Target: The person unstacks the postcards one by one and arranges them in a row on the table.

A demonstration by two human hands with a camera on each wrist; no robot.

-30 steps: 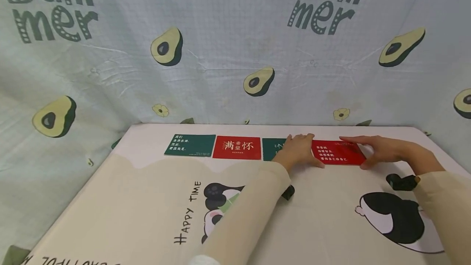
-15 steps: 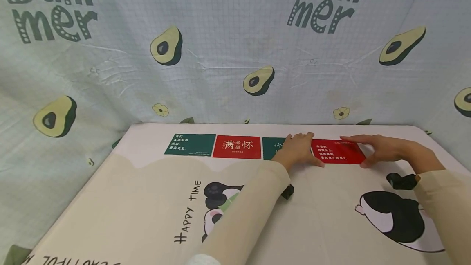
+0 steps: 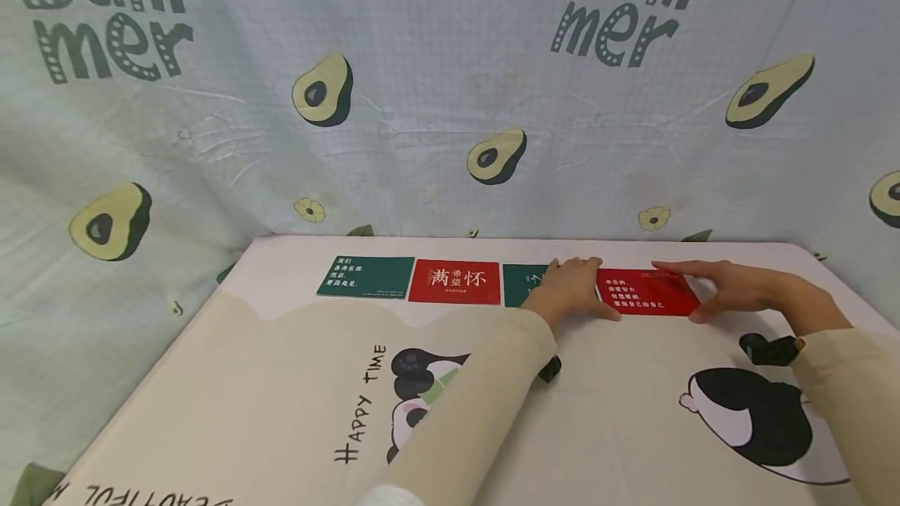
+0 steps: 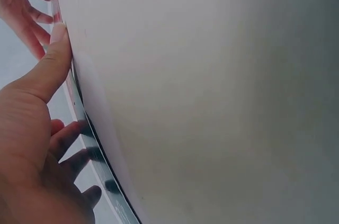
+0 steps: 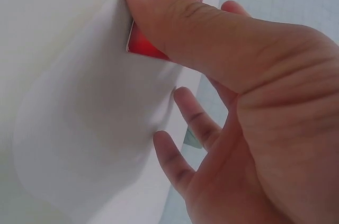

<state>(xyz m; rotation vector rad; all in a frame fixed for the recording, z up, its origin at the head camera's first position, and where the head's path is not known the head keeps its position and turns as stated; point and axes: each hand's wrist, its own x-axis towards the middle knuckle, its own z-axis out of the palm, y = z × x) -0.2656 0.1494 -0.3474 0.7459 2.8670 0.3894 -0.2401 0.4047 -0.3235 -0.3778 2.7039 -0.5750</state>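
Note:
A red card (image 3: 643, 293) with white writing lies flat at the far side of the table, at the right end of a row of cards. My right hand (image 3: 748, 287) holds its right end, thumb on the near edge and index finger at the far edge. On its left end is my left hand (image 3: 571, 289), the thumb at the near corner and a finger reaching the far edge. The left hand partly covers a green card (image 3: 522, 281). In the right wrist view, my thumb (image 5: 175, 23) lies over the red card's corner (image 5: 144, 46). The left wrist view shows my other fingers (image 4: 74, 163) above the green card.
Further left in the row lie another red card (image 3: 455, 282) and a green card (image 3: 366, 277). The printed tablecloth (image 3: 281, 381) covers the table, and a patterned curtain (image 3: 422, 84) hangs behind its far edge. Dark pieces (image 3: 768, 350) sit by the wrists.

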